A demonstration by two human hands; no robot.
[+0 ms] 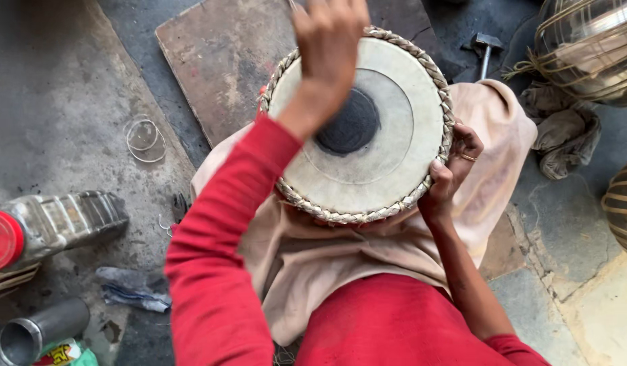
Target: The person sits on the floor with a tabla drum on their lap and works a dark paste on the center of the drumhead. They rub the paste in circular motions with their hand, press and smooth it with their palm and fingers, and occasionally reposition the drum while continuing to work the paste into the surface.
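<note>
A drum (367,156) with a braided rim and black centre spot rests on a beige cloth (306,264) over the lap. The right hand (452,173) grips its right edge; the left hand (330,41) reaches over its far rim. A hammer (486,47) lies on the floor (63,102) beyond

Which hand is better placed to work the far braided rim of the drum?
Probably the left hand: it already lies across the drum head at the far braided rim. The right hand grips the near right edge, steadying the drum.
</note>
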